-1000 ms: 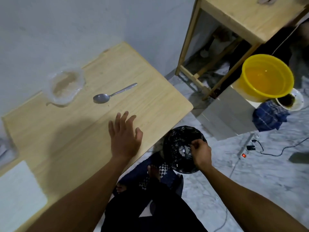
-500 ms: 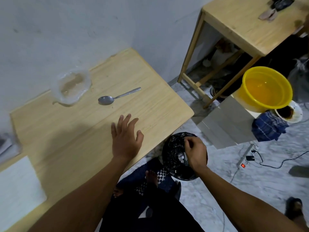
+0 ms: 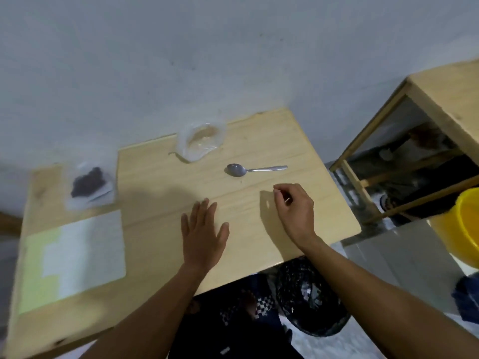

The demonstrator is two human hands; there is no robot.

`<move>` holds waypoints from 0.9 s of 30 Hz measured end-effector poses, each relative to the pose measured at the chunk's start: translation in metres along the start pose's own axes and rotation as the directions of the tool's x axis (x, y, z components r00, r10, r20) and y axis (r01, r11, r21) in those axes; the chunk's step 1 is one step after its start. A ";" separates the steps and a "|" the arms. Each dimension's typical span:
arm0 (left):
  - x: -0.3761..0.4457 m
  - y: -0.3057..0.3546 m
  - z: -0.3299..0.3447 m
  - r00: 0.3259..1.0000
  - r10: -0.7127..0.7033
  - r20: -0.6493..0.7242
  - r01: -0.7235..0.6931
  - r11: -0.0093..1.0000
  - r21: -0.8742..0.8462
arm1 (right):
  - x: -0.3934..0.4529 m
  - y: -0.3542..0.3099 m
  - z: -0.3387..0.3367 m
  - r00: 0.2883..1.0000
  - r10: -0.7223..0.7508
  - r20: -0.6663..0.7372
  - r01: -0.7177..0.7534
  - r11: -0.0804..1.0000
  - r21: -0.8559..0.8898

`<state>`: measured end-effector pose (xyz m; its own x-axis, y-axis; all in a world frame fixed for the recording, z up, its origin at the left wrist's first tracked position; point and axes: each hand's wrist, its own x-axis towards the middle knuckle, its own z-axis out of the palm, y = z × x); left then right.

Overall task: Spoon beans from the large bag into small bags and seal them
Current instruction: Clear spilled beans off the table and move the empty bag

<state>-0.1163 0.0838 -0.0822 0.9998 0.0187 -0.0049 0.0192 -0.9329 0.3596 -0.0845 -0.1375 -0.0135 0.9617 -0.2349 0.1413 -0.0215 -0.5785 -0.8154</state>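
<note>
A clear plastic bag (image 3: 199,141) with pale brown contents lies open at the back of the wooden table (image 3: 280,130). A metal spoon (image 3: 255,169) lies just in front of it, bowl to the left. At the left lies a small clear bag of dark beans (image 3: 89,183). My left hand (image 3: 202,234) rests flat on the table, fingers straight. My right hand (image 3: 294,208) hovers over the table right of it, just below the spoon, fingers curled. A tiny pale speck shows between its fingers; I cannot tell what it is.
A white and pale green flat sheet (image 3: 75,255) lies on the near left of the table. Under the table's near right edge stands a bin with a black bag (image 3: 308,296). A second wooden table (image 3: 445,94) and a yellow basin (image 3: 466,229) stand to the right.
My right hand has risen from the black bin bag on the floor to above the table near the spoon. My view has swung left. The left hand has stayed flat on the table.
</note>
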 end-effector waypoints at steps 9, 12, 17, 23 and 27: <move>-0.001 -0.003 -0.007 0.999 -0.051 0.015 0.050 0.993 0.103 | 0.128 -0.060 0.083 0.918 0.068 0.390 -0.027 0.994 -0.108; -0.001 -0.001 -0.009 0.998 -0.056 -0.011 0.057 0.993 0.103 | 0.158 -0.077 0.108 0.872 0.029 0.489 0.050 0.988 -0.147; -0.001 0.001 -0.010 0.997 -0.066 -0.031 0.069 0.993 0.099 | 0.189 -0.077 0.136 0.896 0.032 0.442 0.058 0.981 -0.188; -0.001 0.000 -0.011 0.997 -0.070 0.021 0.068 0.992 0.108 | 0.173 -0.070 0.113 0.944 0.059 0.325 -0.046 0.998 -0.048; -0.001 -0.002 -0.011 0.998 -0.053 0.016 0.051 0.993 0.107 | 0.134 -0.055 0.070 0.946 0.104 0.308 -0.152 0.979 0.137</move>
<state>-0.1172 0.0892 -0.0727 0.9973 0.0624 -0.0392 0.0704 -0.9638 0.2570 0.0642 -0.0826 0.0115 0.9914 -0.0411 -0.1241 -0.1298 -0.4238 -0.8964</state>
